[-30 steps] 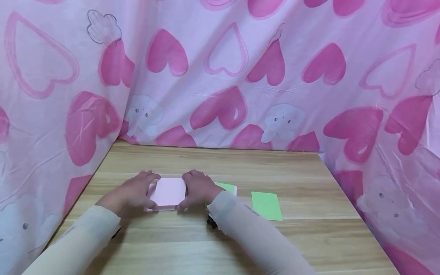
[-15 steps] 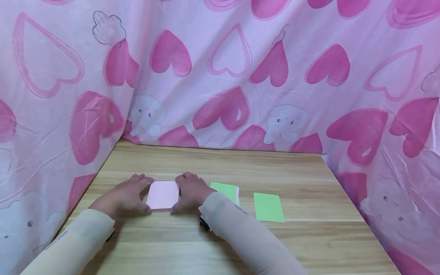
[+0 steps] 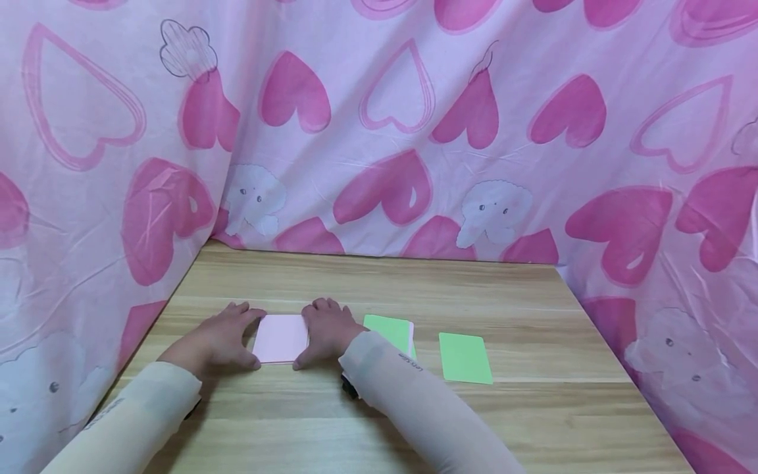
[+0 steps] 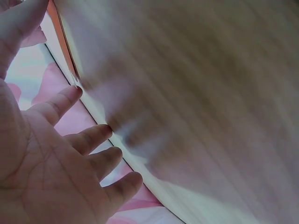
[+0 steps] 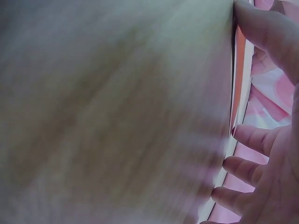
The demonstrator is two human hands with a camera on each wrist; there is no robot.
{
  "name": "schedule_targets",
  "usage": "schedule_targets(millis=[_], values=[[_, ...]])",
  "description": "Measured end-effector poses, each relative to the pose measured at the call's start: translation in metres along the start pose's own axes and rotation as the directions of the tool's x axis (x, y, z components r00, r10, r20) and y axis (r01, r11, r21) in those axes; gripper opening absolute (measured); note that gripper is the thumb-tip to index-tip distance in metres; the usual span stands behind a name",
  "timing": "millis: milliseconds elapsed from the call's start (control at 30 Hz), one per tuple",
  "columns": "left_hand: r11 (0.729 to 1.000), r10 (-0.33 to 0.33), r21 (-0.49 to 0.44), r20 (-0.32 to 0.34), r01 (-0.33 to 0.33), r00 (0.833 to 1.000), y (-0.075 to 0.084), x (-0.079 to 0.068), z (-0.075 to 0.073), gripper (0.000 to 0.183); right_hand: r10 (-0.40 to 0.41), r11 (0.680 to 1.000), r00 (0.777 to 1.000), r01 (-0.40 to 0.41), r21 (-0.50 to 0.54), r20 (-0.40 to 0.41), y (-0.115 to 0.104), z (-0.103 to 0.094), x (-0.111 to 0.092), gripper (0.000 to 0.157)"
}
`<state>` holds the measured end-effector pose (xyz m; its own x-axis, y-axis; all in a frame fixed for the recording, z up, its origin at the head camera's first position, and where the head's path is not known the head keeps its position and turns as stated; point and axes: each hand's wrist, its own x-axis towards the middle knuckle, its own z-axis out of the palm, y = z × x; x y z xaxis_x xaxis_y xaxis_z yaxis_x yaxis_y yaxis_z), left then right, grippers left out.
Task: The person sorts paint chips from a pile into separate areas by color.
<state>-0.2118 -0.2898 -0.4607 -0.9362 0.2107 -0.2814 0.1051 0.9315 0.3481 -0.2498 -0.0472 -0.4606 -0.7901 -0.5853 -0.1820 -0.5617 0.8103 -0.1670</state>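
Observation:
A small stack of square pink cards [image 3: 281, 338] lies on the wooden table, its edges nearly flush. My left hand [image 3: 219, 337] holds its left side, thumb at the near corner and index finger at the far one. On the opposite side my right hand [image 3: 328, 329] spans the right edge the same way. The stack's edge [image 4: 63, 42] shows between thumb and index finger in the left wrist view, the other fingers spread apart with their tips near the tabletop. In the right wrist view the stack [image 5: 238, 70] likewise sits between thumb and index finger.
Right of the right hand lies a green card [image 3: 386, 329] with a pink edge showing beneath it, partly hidden by the sleeve. Farther right is another green card [image 3: 465, 358]. A pink heart-patterned cloth [image 3: 379, 184] hangs behind and beside the table [image 3: 533, 421].
A pink card held above and offset from the one below has come down onto it and lined up. Both hands shifted slightly left with it, then stayed nearly still.

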Motion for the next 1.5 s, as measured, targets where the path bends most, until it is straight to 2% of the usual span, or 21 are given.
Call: schedule_targets(millis=[267, 467, 633, 767, 933, 1100, 1267, 1500], values=[[1.000, -0.010, -0.021, 0.017, 0.010, 1.000, 0.005, 0.001, -0.002, 0.112, 0.001, 1.000, 1.000, -0.001, 0.023, -0.002, 0.006, 0.001, 0.000, 0.098], [0.998, 0.050, -0.024, -0.020, -0.050, 0.999, 0.013, 0.000, -0.003, 0.111, 0.010, 0.997, 1.000, -0.009, 0.073, -0.018, 0.019, -0.001, -0.005, 0.110], [0.994, 0.105, -0.014, -0.060, -0.106, 0.993, 0.025, 0.005, -0.001, 0.111, 0.031, 0.989, 0.999, -0.026, 0.146, -0.028, 0.040, -0.014, -0.024, 0.111], [0.989, 0.148, -0.017, -0.076, -0.149, 0.986, 0.036, 0.010, -0.001, 0.110, 0.057, 0.983, 0.997, -0.047, 0.178, -0.052, 0.067, -0.021, -0.044, 0.112], [0.982, 0.180, -0.035, -0.069, -0.183, 0.981, 0.049, 0.015, 0.000, 0.108, 0.122, 0.977, 0.990, -0.108, 0.182, -0.070, 0.110, -0.016, -0.068, 0.113], [0.977, 0.207, -0.047, -0.056, -0.209, 0.977, 0.061, 0.023, 0.008, 0.108, 0.177, 0.965, 0.982, -0.158, 0.208, -0.072, 0.143, -0.007, -0.090, 0.111], [0.972, 0.229, -0.042, -0.049, -0.231, 0.972, 0.077, 0.034, 0.020, 0.108, 0.176, 0.965, 0.983, -0.160, 0.209, -0.059, 0.157, 0.001, -0.105, 0.107], [0.969, 0.247, -0.022, -0.025, -0.248, 0.969, 0.111, 0.052, 0.028, 0.104, 0.179, 0.972, 0.983, -0.170, 0.165, -0.045, 0.156, 0.002, -0.111, 0.111]])
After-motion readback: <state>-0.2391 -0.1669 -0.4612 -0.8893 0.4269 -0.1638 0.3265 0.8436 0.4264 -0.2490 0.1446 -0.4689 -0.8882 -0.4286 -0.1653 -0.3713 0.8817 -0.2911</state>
